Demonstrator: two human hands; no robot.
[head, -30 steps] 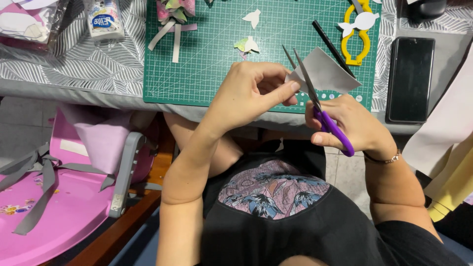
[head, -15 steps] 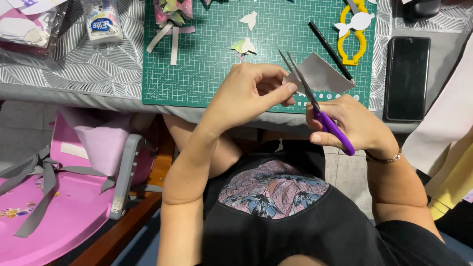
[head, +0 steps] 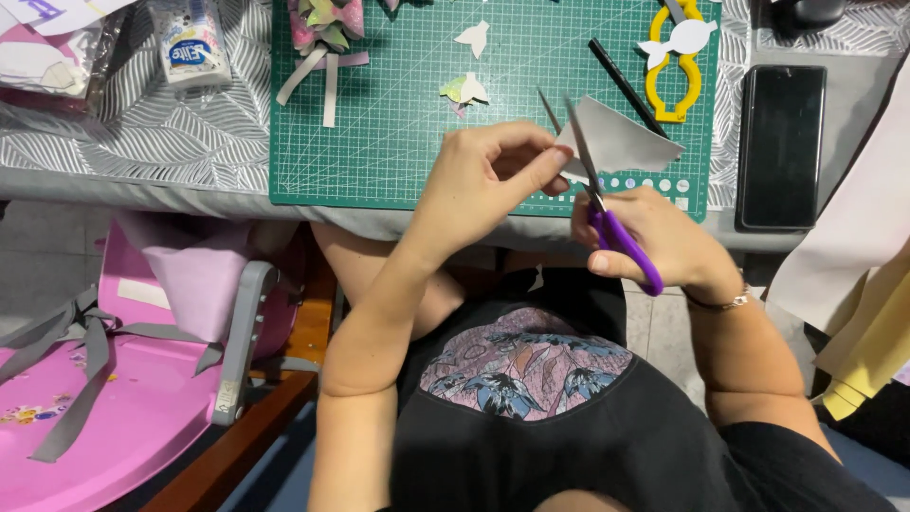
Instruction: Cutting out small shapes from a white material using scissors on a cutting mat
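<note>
My left hand (head: 479, 180) pinches the near edge of a grey-white piece of paper (head: 621, 142) above the front edge of a green cutting mat (head: 398, 123). In my right hand (head: 654, 237) are purple-handled scissors (head: 607, 223); their blades are apart and point away from me, with one blade against the paper's left side. Small cut paper shapes (head: 464, 90) lie on the mat just beyond my left hand.
A black pen (head: 621, 81), yellow scissors (head: 673, 81) and a folded paper flower with strips (head: 322, 28) lie on the mat. A black phone (head: 782, 142) is to the right, a small packet (head: 190, 43) at the left. A pink child seat (head: 114, 379) stands lower left, paper sheets (head: 863, 284) at the right.
The paper and both hands stay in nearly the same place; the scissor blades have shifted slightly along the paper's edge.
</note>
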